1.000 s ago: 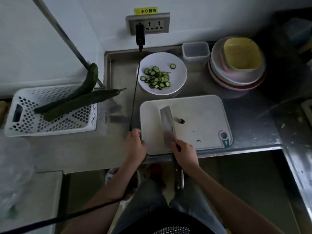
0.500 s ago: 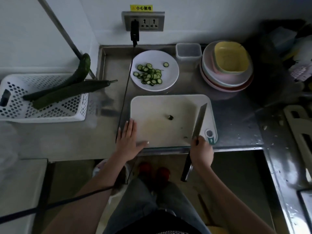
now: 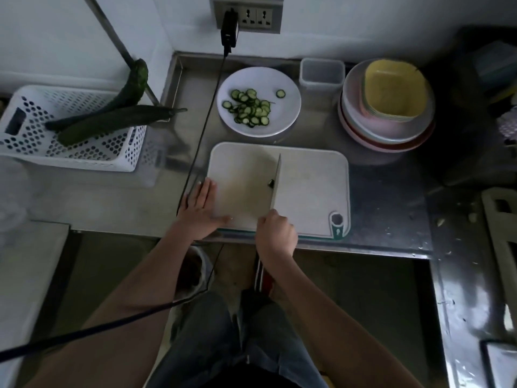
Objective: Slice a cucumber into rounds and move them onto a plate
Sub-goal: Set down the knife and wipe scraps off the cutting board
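Head cam: I see thin green cucumber rounds (image 3: 249,109) piled on far plate (image 3: 288,107). Small dark end-piece (image 3: 270,183) mid cutting board (image 3: 313,186), axis unclear. Right hand (image 3: 276,236) grips knife (image 3: 275,183), blade pointing far; left hand (image 3: 200,210) flat on board's left edge.

White basket (image 3: 117,161) left, clear tub (image 3: 321,75), stacked bowls (image 3: 389,130) right, wall socket (image 3: 251,16) w/ plug.
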A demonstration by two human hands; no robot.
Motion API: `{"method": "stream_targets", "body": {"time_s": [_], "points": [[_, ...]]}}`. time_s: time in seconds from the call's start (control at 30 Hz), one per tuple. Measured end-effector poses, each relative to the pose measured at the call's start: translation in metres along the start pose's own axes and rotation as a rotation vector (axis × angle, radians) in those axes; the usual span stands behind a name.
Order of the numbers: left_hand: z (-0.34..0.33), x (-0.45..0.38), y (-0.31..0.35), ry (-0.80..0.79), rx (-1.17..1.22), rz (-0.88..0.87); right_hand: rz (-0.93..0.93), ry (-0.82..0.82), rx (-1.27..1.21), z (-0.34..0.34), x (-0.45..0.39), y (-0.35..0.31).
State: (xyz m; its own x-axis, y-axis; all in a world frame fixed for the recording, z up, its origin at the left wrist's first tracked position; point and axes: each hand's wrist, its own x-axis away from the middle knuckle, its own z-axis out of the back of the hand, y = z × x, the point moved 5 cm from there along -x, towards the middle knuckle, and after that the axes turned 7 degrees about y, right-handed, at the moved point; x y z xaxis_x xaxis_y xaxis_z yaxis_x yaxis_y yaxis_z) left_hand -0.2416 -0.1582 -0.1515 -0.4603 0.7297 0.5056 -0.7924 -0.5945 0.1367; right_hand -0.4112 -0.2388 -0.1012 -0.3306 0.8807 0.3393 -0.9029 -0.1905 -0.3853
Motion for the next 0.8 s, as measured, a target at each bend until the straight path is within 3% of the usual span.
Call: {"method": "stream_targets", "body": {"time_s": [0.13,0.3,0.8], "points": [[0.002,0.000,0.001,-0.033,-0.019,0.018,-0.027,0.015,-0.130,0.008,-0.001,0.015],[0.001,-0.001,0.000,-0.049,0.001,0.013,-0.105,0.161,-0.351,0.035,-0.012,0.058],[0.006,0.002,0.003,-0.074,0.044,0.033,-0.064,0.037,-0.237,0.035,-0.031,0.085]]}}
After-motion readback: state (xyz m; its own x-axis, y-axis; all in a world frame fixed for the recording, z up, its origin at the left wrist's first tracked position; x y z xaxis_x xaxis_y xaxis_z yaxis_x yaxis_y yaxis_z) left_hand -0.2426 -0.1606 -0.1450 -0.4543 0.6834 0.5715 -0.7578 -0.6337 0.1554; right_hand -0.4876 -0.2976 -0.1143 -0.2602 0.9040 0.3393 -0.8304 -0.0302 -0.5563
